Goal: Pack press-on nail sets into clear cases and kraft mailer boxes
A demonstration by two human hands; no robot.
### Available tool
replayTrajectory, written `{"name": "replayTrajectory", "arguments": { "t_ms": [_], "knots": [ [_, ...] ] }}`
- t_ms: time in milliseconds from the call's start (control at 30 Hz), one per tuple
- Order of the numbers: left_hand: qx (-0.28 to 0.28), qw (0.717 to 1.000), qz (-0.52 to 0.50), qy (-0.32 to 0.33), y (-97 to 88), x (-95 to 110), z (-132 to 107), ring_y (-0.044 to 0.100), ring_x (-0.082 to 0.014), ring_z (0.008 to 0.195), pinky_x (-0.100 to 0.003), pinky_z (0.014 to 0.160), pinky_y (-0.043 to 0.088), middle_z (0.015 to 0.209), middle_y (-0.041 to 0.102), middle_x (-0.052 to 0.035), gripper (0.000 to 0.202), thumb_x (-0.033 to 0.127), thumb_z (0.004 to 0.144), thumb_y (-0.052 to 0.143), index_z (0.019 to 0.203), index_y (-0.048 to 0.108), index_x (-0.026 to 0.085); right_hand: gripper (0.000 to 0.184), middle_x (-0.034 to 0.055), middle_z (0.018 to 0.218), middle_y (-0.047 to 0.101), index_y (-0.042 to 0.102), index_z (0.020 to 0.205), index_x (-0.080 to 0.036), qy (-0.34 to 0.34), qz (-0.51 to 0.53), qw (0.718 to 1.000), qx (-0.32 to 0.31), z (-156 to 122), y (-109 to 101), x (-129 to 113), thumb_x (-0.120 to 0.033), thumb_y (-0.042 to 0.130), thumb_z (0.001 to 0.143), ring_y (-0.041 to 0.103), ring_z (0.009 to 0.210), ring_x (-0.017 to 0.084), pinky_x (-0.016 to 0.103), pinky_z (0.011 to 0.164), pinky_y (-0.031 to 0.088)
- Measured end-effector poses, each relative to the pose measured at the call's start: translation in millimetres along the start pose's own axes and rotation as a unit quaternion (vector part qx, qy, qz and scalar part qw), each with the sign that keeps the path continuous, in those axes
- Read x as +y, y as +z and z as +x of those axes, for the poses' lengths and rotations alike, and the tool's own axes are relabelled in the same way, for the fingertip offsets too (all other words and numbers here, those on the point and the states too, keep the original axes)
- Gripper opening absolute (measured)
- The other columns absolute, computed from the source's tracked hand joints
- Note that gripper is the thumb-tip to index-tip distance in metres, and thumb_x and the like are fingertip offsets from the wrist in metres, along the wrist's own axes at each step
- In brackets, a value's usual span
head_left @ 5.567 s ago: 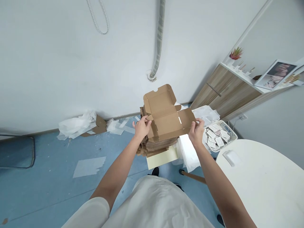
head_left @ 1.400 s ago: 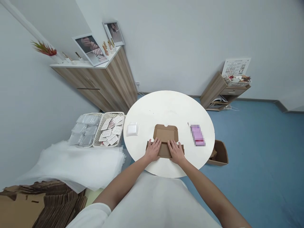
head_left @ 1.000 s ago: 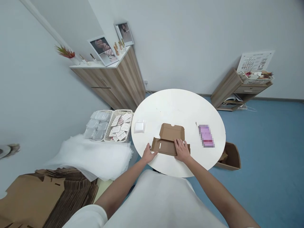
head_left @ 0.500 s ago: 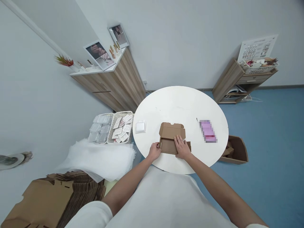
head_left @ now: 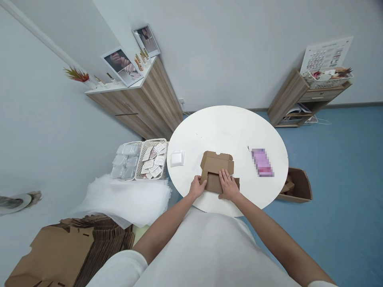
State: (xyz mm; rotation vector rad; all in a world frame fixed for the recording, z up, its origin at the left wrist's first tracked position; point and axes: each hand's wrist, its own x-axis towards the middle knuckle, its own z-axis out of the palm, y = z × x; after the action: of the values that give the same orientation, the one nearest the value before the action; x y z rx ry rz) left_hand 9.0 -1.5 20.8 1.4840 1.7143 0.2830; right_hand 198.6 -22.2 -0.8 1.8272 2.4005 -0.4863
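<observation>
A brown cardboard mailer box (head_left: 216, 167), partly folded with its lid flap open toward the far side, lies on the near part of the round white table (head_left: 227, 131). My left hand (head_left: 197, 186) grips the box's left side wall, folded inward. My right hand (head_left: 228, 185) lies flat with fingers spread on the box's base and right flap. A small white pad (head_left: 177, 158) lies left of the box and a pink flat item (head_left: 262, 162) lies to its right.
Two white baskets (head_left: 140, 160) with packets and cards stand left of the table. White foam sheets (head_left: 125, 197) and a stack of flat cardboard blanks (head_left: 74, 251) lie at lower left. A wooden cabinet (head_left: 140, 101), a side shelf (head_left: 311, 95) and an open carton (head_left: 295, 185) stand around.
The box's left side flap has been folded inward by my left hand, so the box looks narrower. My right hand stays pressed on it. The view shifted slightly.
</observation>
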Motion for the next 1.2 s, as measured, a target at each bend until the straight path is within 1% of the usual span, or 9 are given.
{"name": "replayTrajectory", "arguments": {
  "t_ms": [67,167,400,633,733,833,967,1067,1200],
  "knots": [
    [0.008,1.000,0.014,-0.008,0.1,-2,4,0.058,-0.0145,0.088,-0.027,0.074,0.045,0.101,0.060,-0.0072,0.022,0.030,0.082,0.041,0.101,0.041,0.018,0.123,0.0151,0.143,-0.002,0.000,0.135,-0.009,-0.006,-0.002,1.000,0.002,-1,-1,0,-0.054,0.067,0.042,-0.011,0.129,0.027,0.046,0.101,0.013],
    [0.004,0.999,0.046,-0.021,-1.5,-5,9,0.059,-0.0142,0.083,-0.026,0.072,0.045,0.095,0.061,-0.0064,0.022,0.026,0.080,0.043,0.100,0.043,0.017,0.124,0.0152,0.143,-0.004,0.000,0.135,-0.009,-0.018,-0.002,1.000,0.000,-2,-1,1,-0.058,0.065,0.042,-0.012,0.129,0.028,0.047,0.101,0.012],
    [-0.058,0.973,0.220,-0.023,-6.4,-6,13,0.059,-0.0229,0.081,-0.030,0.063,0.042,0.086,0.063,-0.0115,0.021,0.025,0.078,0.040,0.091,0.052,0.014,0.119,0.0134,0.143,-0.001,0.002,0.136,-0.011,-0.036,-0.001,0.999,-0.009,-3,-2,0,-0.058,0.063,0.045,-0.012,0.129,0.029,0.048,0.102,0.010],
    [-0.069,0.974,0.216,-0.009,-9.4,-2,12,0.059,-0.0215,0.080,-0.029,0.064,0.042,0.083,0.062,-0.0092,0.021,0.029,0.079,0.041,0.089,0.054,0.016,0.116,0.0122,0.143,-0.002,0.001,0.136,-0.011,-0.033,-0.015,0.999,0.003,-2,-2,2,-0.052,0.064,0.048,-0.011,0.130,0.028,0.050,0.101,0.008],
    [-0.061,0.987,0.148,0.026,-15.0,-4,3,0.058,-0.0179,0.079,-0.028,0.069,0.043,0.088,0.060,-0.0063,0.036,0.040,0.079,0.042,0.106,0.046,0.016,0.117,0.0127,0.143,0.000,0.000,0.136,-0.011,-0.033,-0.025,0.999,0.007,0,-3,6,-0.050,0.066,0.047,-0.010,0.130,0.027,0.050,0.102,0.007],
    [-0.048,0.990,0.104,0.082,-21.5,-5,-6,0.058,-0.0145,0.075,-0.028,0.074,0.043,0.105,0.053,-0.0062,0.066,0.049,0.072,0.050,0.126,0.025,0.019,0.117,0.0129,0.143,0.001,0.001,0.136,-0.010,-0.036,-0.028,0.999,0.011,2,-4,9,-0.050,0.067,0.047,-0.011,0.130,0.027,0.050,0.102,0.007],
    [-0.087,0.969,0.171,0.155,-25.9,4,-5,0.056,-0.0216,0.086,-0.031,0.073,0.043,0.113,0.044,-0.0098,0.107,0.052,0.051,0.068,0.134,0.007,0.023,0.115,0.0132,0.143,0.001,0.003,0.136,-0.011,-0.045,-0.037,0.998,0.010,4,-5,12,-0.052,0.065,0.048,-0.011,0.129,0.028,0.051,0.101,0.008],
    [-0.143,0.948,0.252,0.134,-25.0,15,5,0.054,-0.0283,0.090,-0.033,0.072,0.042,0.107,0.047,-0.0098,0.124,0.049,0.038,0.076,0.135,0.002,0.026,0.114,0.0128,0.143,0.001,0.003,0.136,-0.011,-0.058,-0.048,0.997,0.006,4,-6,13,-0.053,0.064,0.050,-0.011,0.129,0.028,0.050,0.101,0.009],
    [-0.173,0.935,0.289,0.108,-22.0,21,15,0.053,-0.0306,0.092,-0.033,0.071,0.041,0.107,0.049,-0.0104,0.122,0.046,0.040,0.076,0.135,0.001,0.028,0.116,0.0128,0.143,0.003,0.001,0.136,-0.012,-0.063,-0.038,0.997,0.003,3,-11,13,-0.056,0.064,0.049,-0.010,0.129,0.028,0.050,0.101,0.008]
  ]
}}
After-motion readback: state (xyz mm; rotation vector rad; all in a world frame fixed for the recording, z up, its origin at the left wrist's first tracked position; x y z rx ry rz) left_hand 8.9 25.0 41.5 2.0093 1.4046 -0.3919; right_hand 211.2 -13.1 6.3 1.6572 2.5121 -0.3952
